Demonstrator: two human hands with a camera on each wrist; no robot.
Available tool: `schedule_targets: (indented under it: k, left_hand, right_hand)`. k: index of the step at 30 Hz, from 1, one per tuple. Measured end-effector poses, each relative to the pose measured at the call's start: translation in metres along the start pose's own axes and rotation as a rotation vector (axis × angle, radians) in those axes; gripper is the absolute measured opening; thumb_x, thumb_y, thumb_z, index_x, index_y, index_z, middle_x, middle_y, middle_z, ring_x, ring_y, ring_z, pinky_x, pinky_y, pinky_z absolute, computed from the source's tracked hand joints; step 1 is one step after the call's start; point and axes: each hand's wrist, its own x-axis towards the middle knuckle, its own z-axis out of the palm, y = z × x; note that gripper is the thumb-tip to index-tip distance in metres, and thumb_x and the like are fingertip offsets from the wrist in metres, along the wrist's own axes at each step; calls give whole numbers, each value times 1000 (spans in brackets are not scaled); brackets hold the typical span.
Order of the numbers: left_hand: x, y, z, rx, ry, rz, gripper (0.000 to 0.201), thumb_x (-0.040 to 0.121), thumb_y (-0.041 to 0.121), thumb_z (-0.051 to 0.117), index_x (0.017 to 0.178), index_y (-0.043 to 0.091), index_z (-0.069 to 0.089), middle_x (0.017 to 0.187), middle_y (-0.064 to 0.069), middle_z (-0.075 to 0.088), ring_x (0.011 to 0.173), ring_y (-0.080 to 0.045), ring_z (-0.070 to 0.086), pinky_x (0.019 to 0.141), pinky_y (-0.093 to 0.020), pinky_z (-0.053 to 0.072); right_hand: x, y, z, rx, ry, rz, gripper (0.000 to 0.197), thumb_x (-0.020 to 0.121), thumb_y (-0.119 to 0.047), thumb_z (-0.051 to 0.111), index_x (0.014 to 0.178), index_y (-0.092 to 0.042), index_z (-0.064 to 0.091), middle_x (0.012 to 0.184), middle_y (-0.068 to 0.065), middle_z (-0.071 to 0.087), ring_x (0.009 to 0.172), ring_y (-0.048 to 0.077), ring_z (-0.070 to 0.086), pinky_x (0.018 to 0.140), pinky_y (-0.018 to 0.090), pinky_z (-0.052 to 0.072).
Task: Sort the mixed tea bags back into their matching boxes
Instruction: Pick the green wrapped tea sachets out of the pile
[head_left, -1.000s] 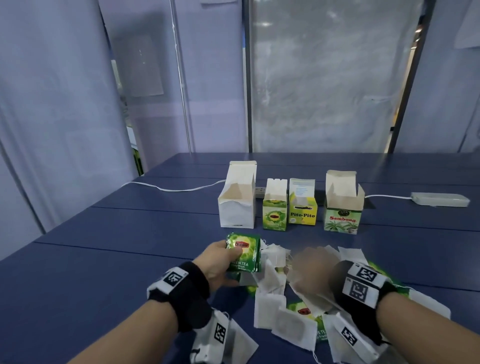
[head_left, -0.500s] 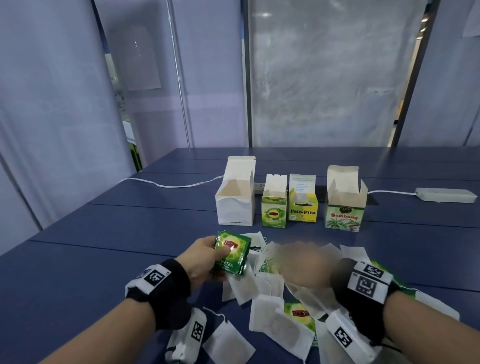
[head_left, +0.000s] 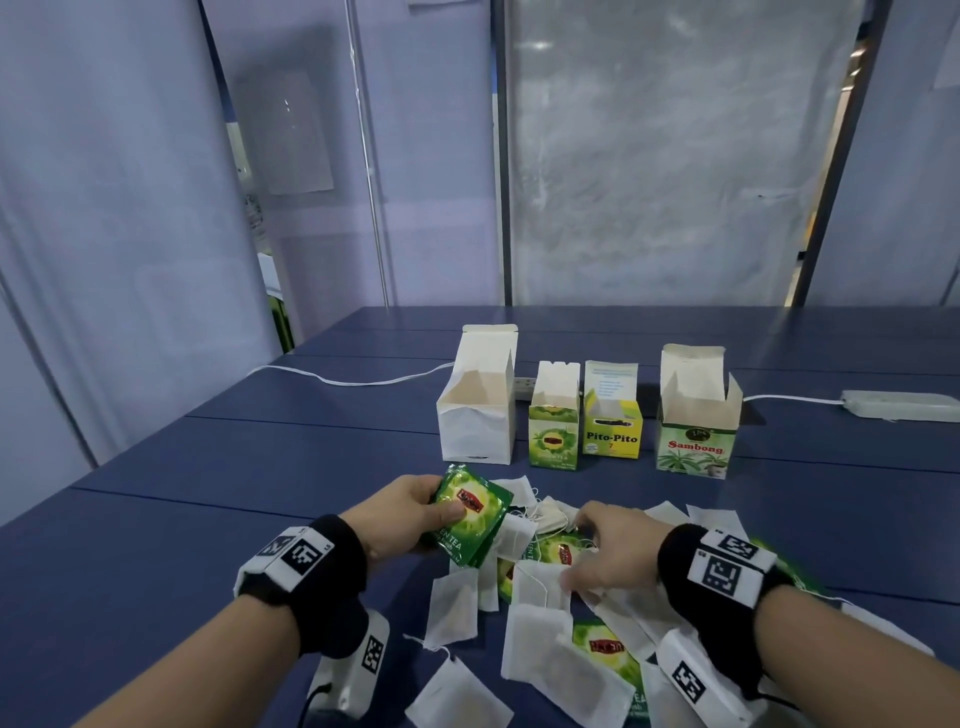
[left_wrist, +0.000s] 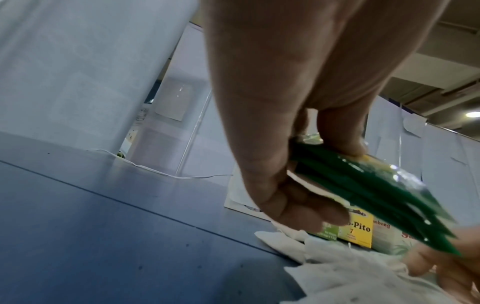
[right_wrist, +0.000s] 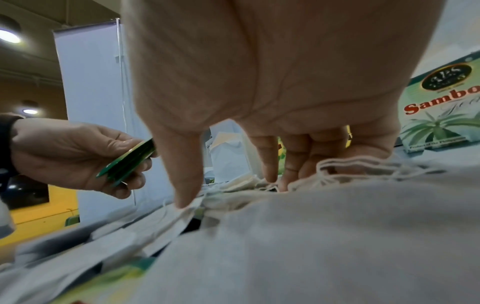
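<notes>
My left hand (head_left: 410, 514) grips a small stack of green tea sachets (head_left: 470, 514) above the table; the stack (left_wrist: 369, 193) shows edge-on in the left wrist view and again as sachets (right_wrist: 127, 162) in the right wrist view. My right hand (head_left: 608, 551) reaches down into the pile of white tea bags (head_left: 540, 639), fingertips (right_wrist: 270, 174) touching the bags; I cannot tell if it holds one. More green sachets (head_left: 605, 649) lie in the pile. Behind stand a white box (head_left: 478, 410), a green tea box (head_left: 553, 431), a Pito-Pito box (head_left: 612, 421) and a Sambong box (head_left: 696, 426), all open-topped.
A white cable (head_left: 353, 379) runs across the blue table (head_left: 208, 467) behind the boxes to a white power strip (head_left: 898, 405) at the far right. Pale curtains and panels close off the back.
My left hand with the green sachets has drifted slightly left and tilted. My right hand has settled lower onto the pile, its blur gone.
</notes>
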Motion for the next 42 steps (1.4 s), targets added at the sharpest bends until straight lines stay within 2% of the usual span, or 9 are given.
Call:
schedule_targets:
  k: [8,15,19,22,25,28,31,37,42]
  left_hand:
    - [14,0,7,141,-118,38,16,95,13,55,109,14,63,100,-8,72,88,-21,63,79,-38,49]
    - [15,7,18,297,-240,66,14,94,14,56,105,18,64,91,8,70,80,-9,61,75,-24,48]
    - [18,9,29,313,-276,69,21,93,12,59,114,9,63,115,-9,69,110,-26,63,104,-40,44]
    - [18,10,32,208,-278,123,18,92,5,58,108,8,64,110,-10,69,105,-23,65,102,-37,47]
    - [16,11,28,128,-217,179,16,91,0,58,102,7,66,100,-8,70,93,-18,66,95,-34,51]
    - [11,11,10,24,-28,190,16,90,-1,57,104,0,66,94,-11,72,84,-20,66,85,-33,54]
    - [5,9,-11,-160,155,140,15,92,4,57,103,6,67,87,-6,73,77,-17,64,74,-31,49]
    - [-3,1,-28,-393,142,93,20,93,9,55,109,5,65,97,-12,70,87,-24,62,78,-38,44]
    - [-5,7,-25,-442,146,107,20,93,8,54,109,6,65,103,-16,70,93,-30,64,82,-42,44]
  right_hand:
    - [9,-4,1,32,-48,-36,58,61,-26,78,108,-32,45,106,-6,51,95,15,52,73,30,49]
    - [2,-1,-6,516,54,-210,19,87,-7,55,100,-20,59,76,3,62,55,6,53,51,18,43]
    - [3,-8,-7,687,173,-244,15,86,-2,58,96,-12,63,78,6,66,68,9,59,64,19,49]
    - [4,-18,-8,806,235,-297,15,84,-2,66,96,-10,60,67,0,66,61,6,58,59,14,50]
    - [5,-22,-10,854,292,-288,16,86,-3,65,99,-10,59,74,2,71,68,12,62,67,21,53]
    - [7,-16,-11,665,277,-240,16,90,-6,59,104,-14,62,96,5,72,82,14,64,77,26,53]
    - [7,-7,-7,164,33,-252,29,91,-22,59,119,-21,62,118,-2,64,104,12,60,90,23,48]
    - [12,-9,-3,25,87,-166,36,77,-34,70,110,-29,57,106,-7,58,91,10,57,78,25,51]
    - [18,-19,6,-103,34,-54,82,61,-56,77,127,-28,39,121,-3,51,109,18,52,88,35,49]
